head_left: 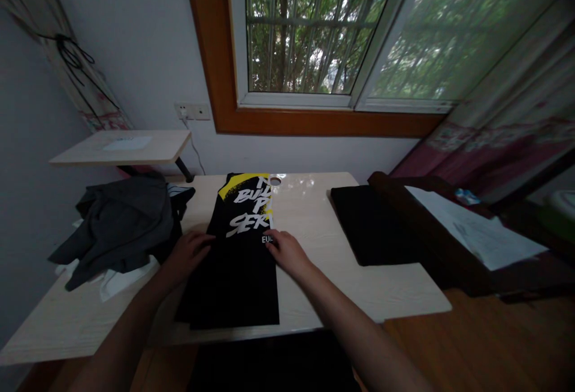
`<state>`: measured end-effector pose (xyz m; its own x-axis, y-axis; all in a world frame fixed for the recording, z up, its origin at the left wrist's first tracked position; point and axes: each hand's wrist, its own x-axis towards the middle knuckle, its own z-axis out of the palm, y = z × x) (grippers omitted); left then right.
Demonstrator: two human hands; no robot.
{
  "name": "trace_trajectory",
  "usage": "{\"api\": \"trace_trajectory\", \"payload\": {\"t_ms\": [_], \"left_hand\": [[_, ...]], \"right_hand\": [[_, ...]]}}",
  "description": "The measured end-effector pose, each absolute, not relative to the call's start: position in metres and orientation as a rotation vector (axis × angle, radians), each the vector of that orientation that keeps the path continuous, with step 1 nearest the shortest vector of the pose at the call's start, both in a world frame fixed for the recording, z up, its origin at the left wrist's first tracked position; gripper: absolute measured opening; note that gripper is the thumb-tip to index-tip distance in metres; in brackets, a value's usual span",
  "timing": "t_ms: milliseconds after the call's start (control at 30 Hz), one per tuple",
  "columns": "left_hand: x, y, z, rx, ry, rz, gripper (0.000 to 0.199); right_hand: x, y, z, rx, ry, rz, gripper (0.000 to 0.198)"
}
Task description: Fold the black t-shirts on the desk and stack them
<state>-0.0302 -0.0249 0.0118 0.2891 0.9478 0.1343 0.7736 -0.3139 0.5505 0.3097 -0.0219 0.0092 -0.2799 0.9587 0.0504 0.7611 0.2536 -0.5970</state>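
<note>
A black T-shirt (pixel 238 278) with white lettering and a yellow patch lies on the table, folded into a long, narrow shape. My left hand (pixel 191 248) is at its left edge, with thumb and fingers closed on the cloth. On the opposite edge, beside the small white letters, my right hand (pixel 287 251) pinches the fabric between thumb and fingers. The fingertips are partly lost against the dark cloth. Both hands sit at about the shirt's mid-length, and its lower end lies flat near the table's front edge.
The pale table (pixel 332 302) holds a heap of grey clothes (pixel 126 212) at left, with white cloth (pixel 128 278) under it. A folded black garment (pixel 372 224) lies at right. A small raised shelf (pixel 157 146) stands behind the heap, below a wall socket (pixel 193 111).
</note>
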Motion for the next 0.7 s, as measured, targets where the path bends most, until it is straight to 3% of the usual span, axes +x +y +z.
{"api": "trace_trajectory", "payload": {"t_ms": [467,700], "left_hand": [[-0.002,0.098,-0.029,2.424,1.777,0.587,0.051],[-0.005,0.120,-0.040,2.597,1.731,0.520,0.051]], "right_hand": [[0.308,0.012,0.002,-1.713,-2.075,0.247,0.049],[0.299,0.038,-0.002,-1.662,-2.086,0.246,0.038]]}}
